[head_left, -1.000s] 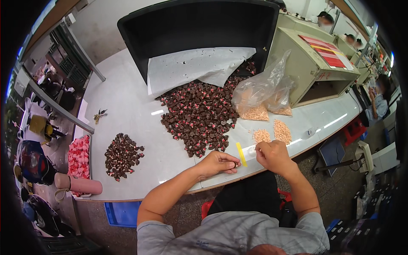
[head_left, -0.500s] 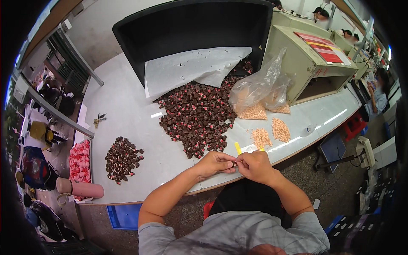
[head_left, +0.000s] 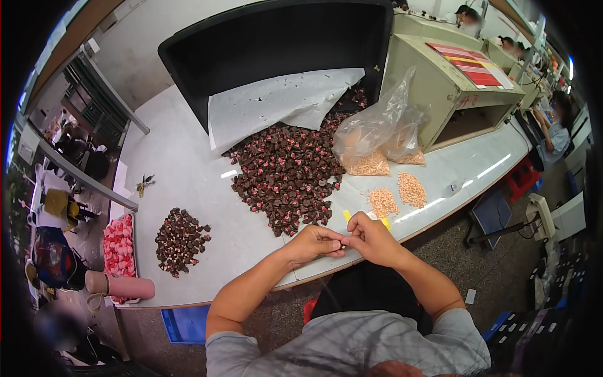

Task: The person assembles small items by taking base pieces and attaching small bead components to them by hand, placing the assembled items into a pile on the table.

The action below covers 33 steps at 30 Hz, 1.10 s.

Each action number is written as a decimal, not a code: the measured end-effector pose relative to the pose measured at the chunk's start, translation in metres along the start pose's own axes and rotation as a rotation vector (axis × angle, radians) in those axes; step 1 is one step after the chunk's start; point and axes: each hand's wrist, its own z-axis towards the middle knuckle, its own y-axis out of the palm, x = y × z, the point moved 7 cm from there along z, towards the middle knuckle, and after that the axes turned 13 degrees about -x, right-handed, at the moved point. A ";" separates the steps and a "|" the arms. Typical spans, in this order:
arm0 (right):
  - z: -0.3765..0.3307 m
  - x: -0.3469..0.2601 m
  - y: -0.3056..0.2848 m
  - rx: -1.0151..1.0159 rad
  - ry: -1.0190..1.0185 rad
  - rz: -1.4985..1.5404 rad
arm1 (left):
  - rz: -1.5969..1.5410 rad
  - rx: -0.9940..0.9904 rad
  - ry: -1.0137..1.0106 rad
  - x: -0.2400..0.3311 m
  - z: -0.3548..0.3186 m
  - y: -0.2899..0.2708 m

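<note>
At the table's front edge my left hand pinches a small dark brown piece, mostly hidden by the fingertips. My right hand meets it there, its fingers curled and its thumb reaching to the same piece. Whether the right fingers hold something tiny cannot be seen. Beyond the hands spreads a large heap of dark brown pieces with pink-red spots. Two small piles of peach-coloured bits, a nearer pile and a farther pile, lie beyond my right hand, near yellow strips.
A black tub lies tipped behind the heap, with a white sheet. Plastic bags of peach bits stand beside a beige metal box. At left are a smaller brown pile, a tray of pink pieces and a pink bottle.
My right hand has turned and its knuckles have risen a little, while the thumb stays at the piece. The left hand keeps its pinch. The whole view has shifted slightly.
</note>
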 end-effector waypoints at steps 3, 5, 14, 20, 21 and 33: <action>-0.001 -0.002 0.001 -0.017 0.007 -0.060 | 0.039 -0.026 -0.017 -0.001 0.001 -0.001; 0.001 -0.012 -0.001 -0.014 -0.010 -0.115 | 0.073 -0.044 -0.028 -0.003 0.000 -0.003; -0.109 -0.181 -0.058 0.489 -0.573 -0.613 | -0.001 -0.036 0.014 0.005 -0.003 -0.002; -0.190 -0.220 -0.080 0.855 -1.843 0.398 | 0.004 -0.066 0.002 0.007 0.002 0.000; -0.194 -0.224 -0.073 0.666 -2.044 0.174 | -0.005 -0.064 -0.003 0.006 0.004 0.000; -0.182 -0.259 -0.036 -1.126 -1.630 3.099 | -0.013 -0.023 -0.019 0.001 -0.006 -0.004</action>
